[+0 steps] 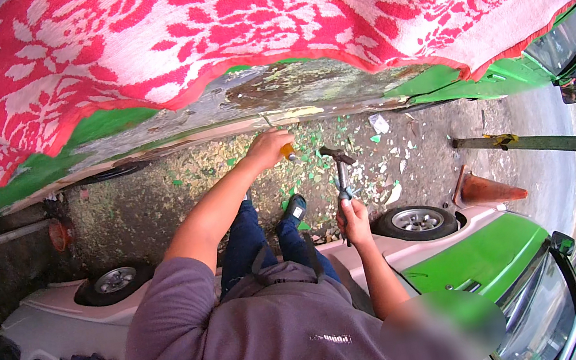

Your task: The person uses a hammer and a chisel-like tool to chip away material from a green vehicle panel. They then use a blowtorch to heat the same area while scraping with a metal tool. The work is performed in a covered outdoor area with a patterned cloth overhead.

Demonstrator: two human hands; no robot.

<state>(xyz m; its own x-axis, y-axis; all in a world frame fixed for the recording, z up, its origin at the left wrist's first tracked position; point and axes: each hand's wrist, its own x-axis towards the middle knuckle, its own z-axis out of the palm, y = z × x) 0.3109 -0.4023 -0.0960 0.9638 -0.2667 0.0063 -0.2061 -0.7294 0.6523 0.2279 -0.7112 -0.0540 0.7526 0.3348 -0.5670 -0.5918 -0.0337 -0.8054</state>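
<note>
My left hand (pixel 271 147) is closed around a tool with an amber-yellow handle (pixel 288 152). A thin metal shaft shows above the fist, its tip at the lower edge of a car panel (pixel 290 90); I cannot tell whether it is a chisel or a screwdriver. That panel is green at both ends, with scraped, patchy, brownish metal between. My right hand (pixel 354 222) grips a hammer (pixel 339 162) by its handle. The hammer's head points up, apart from the yellow-handled tool and the panel.
A red and white floral blanket (pixel 243 17) drapes over the car ahead. Green and pale paint chips (pixel 375 168) litter the ground. Close behind me stands a green and white vehicle (pixel 482 252). An orange traffic cone (pixel 488 187) lies at right near a post (pixel 548 143) with yellow tape.
</note>
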